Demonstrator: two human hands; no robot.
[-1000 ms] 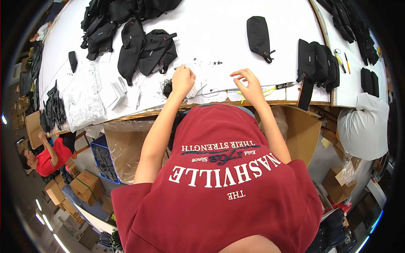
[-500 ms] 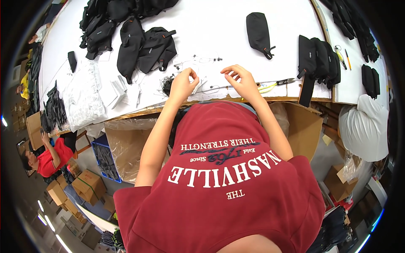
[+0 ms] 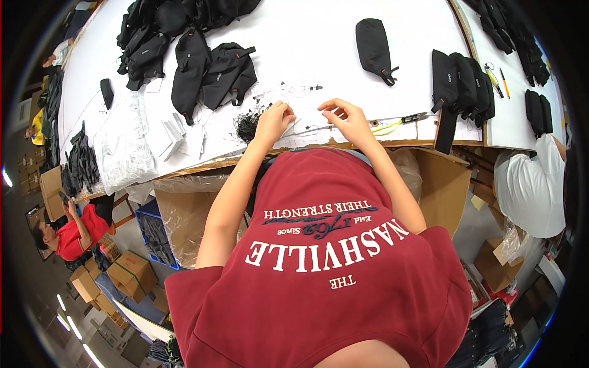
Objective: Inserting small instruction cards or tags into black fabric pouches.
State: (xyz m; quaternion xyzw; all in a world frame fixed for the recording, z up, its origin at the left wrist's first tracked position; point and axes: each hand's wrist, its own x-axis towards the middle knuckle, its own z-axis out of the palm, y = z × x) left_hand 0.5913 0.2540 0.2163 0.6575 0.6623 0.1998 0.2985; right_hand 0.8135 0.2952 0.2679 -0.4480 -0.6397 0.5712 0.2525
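Observation:
My left hand (image 3: 276,124) is at the table's near edge, its thumb and fingers pinched together. Whatever lies between those fingertips is too small to make out. Right beside it is a tangled bundle of thin black strings (image 3: 246,126). My right hand (image 3: 348,122) hovers a short way to the right, fingers curved, with a gap between thumb and forefinger. Beyond both hands, loose strings with small black ends (image 3: 297,88) lie on the white table (image 3: 307,37). Yellow-handled snips (image 3: 402,122) rest to the right of my right hand.
Black pouches (image 3: 213,73) are heaped at the far left; one pouch (image 3: 374,49) lies alone and a row (image 3: 463,83) stands at right. White cards (image 3: 172,138) and a clear plastic bag (image 3: 126,147) sit at left. Cardboard boxes (image 3: 442,190) stand below the edge. A person in red (image 3: 80,233) works at left.
My left hand has shifted slightly right, its fingertips closing together, showing more of the string bundle. My right hand has moved a little left and toward me.

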